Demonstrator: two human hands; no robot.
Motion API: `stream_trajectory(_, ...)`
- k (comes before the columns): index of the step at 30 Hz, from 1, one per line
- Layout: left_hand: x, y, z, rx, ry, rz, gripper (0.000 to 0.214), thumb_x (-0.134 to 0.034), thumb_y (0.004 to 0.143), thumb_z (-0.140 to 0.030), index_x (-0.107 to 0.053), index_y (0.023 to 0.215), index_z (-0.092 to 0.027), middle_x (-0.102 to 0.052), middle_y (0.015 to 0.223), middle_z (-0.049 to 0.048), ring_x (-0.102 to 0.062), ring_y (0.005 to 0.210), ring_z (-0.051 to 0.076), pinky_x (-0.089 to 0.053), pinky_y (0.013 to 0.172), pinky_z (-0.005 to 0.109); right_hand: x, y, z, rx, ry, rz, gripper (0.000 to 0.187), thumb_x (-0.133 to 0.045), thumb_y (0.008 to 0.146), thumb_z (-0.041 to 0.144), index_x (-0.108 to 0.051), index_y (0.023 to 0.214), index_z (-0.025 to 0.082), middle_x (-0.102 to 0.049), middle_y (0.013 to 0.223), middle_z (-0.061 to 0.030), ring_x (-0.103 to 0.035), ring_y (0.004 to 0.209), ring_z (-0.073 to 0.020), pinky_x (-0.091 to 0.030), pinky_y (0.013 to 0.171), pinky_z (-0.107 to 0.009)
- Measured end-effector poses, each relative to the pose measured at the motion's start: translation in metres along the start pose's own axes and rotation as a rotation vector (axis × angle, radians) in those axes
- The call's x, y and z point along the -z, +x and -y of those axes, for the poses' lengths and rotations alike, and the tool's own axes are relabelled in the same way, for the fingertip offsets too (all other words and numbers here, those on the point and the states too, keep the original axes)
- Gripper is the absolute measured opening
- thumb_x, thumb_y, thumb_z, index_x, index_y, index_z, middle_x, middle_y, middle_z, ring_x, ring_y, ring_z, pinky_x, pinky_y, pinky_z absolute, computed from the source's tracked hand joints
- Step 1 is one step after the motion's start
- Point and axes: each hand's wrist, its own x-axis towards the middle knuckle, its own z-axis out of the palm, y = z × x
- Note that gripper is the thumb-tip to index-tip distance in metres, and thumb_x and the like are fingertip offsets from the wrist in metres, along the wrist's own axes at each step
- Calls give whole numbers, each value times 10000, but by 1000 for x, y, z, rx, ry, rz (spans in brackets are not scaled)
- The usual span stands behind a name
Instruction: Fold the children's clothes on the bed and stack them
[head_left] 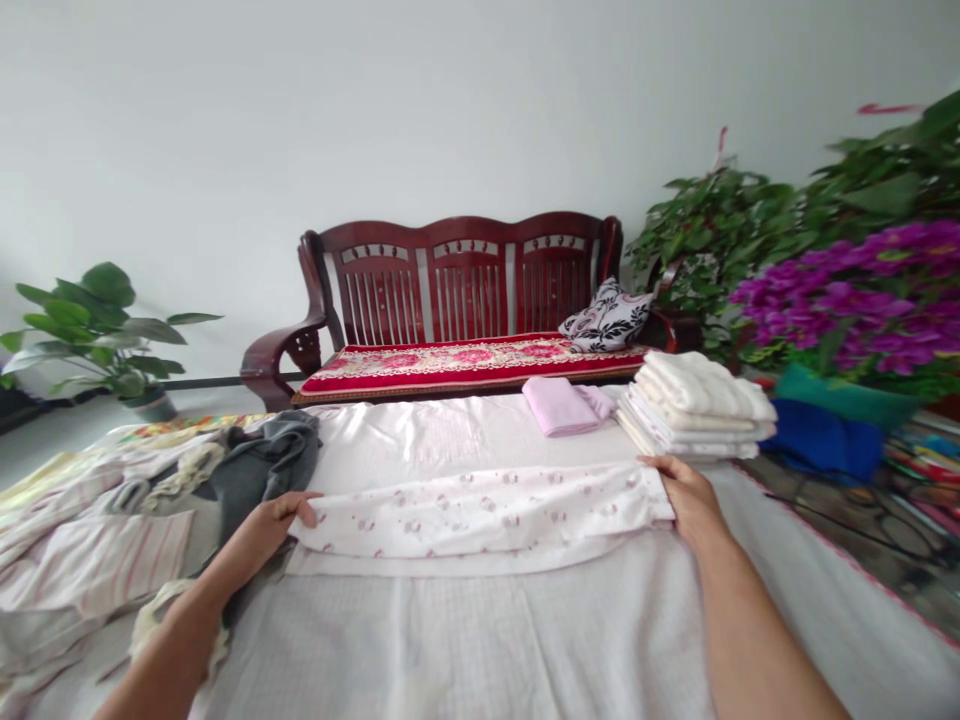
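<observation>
A white cloth with small pink flowers (pixel 480 515) lies folded into a long strip across the white-covered table (pixel 487 640). My left hand (pixel 274 522) pinches its left end, fingers closed on the fabric. My right hand (pixel 686 492) grips its right end, thumb side down on the cloth. Both arms reach forward from the near edge.
A heap of unfolded laundry (pixel 112 520) with a grey garment (pixel 266 462) lies at the left. A folded pink cloth (pixel 559 405) and a stack of folded white cloths (pixel 697 405) sit at the back right. Behind stand a red wooden bench (pixel 465 300), plants and purple flowers (pixel 862 290).
</observation>
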Motion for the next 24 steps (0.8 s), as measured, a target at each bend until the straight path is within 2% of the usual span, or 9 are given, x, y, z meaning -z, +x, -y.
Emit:
stream_trajectory(2, 2, -1, 1, -72, 132, -9, 163, -690, 564, -383, -681, 518, -226, -767, 1064, 82, -680, 981, 300, -517, 928, 365, 1, -1, 2, -44, -66, -65, 369, -747, 500, 356, -709, 834, 202, -736, 729, -27, -666, 662, -228, -527, 594, -315)
stream_trajectory(5, 4, -5, 0, -110, 237, -35, 205, -654, 601, -447, -733, 597, -258, -764, 1075, 63, -665, 1031, 301, -461, 1018, 372, 7, -3, 8, 55, -294, -148, 356, -684, 592, 451, -715, 842, 200, -734, 768, -47, -668, 776, -258, -522, 693, -335)
stream_trajectory(9, 3, -9, -3, -93, 236, -39, 272, -694, 591, -528, -759, 651, -271, -759, 1098, 61, -658, 1056, 308, -461, 1023, 362, 15, -5, 15, 114, -568, -32, 422, -551, 761, 586, -729, 901, 229, -750, 859, -55, -669, 872, -271, -498, 796, -356)
stream_trajectory(12, 0, -12, -7, -61, 139, -71, 306, -749, 540, -533, -754, 662, -253, -743, 1151, 82, -660, 1064, 319, -507, 954, 349, 13, -5, 18, 70, -692, 69, 493, -665, 703, 570, -720, 1089, 269, -752, 872, -30, -680, 859, -261, -494, 823, -358)
stream_trajectory(15, 0, -16, -12, -23, 28, -98, 328, -794, 478, -505, -726, 651, -234, -731, 1167, 99, -674, 1025, 320, -549, 850, 330, 6, -8, 22, 65, -543, 139, 592, -738, 635, 469, -702, 1173, 222, -758, 954, -54, -690, 899, -260, -513, 801, -330)
stream_trajectory(17, 3, -19, -15, -19, -8, -93, 324, -790, 491, -501, -706, 646, -229, -723, 1171, 103, -680, 995, 313, -560, 808, 330, 4, -11, 24, 59, -359, 107, 590, -705, 665, 460, -697, 1190, 190, -751, 1036, -72, -691, 952, -259, -524, 773, -305)
stream_trajectory(19, 6, -21, -15, -44, 23, -62, 290, -751, 537, -496, -696, 637, -230, -719, 1159, 106, -675, 1002, 311, -553, 839, 349, 5, -14, 24, 13, -267, 77, 609, -695, 673, 467, -690, 1209, 178, -754, 1005, -67, -701, 909, -256, -530, 712, -295)
stream_trajectory(22, 8, -21, -14, -113, 199, 23, 222, -666, 588, -452, -690, 590, -232, -729, 1087, 110, -649, 1063, 321, -490, 980, 395, 12, -11, 16, -57, -338, 132, 621, -716, 640, 448, -691, 1195, 171, -753, 852, -45, -702, 773, -249, -522, 639, -303)
stream_trajectory(24, 8, -21, -12, -151, 327, 77, 218, -598, 636, -421, -684, 562, -234, -731, 1067, 105, -636, 1092, 316, -447, 1036, 403, 18, -6, 8, -47, -435, 159, 641, -722, 617, 458, -686, 1187, 167, -748, 816, -43, -698, 772, -259, -526, 667, -320)
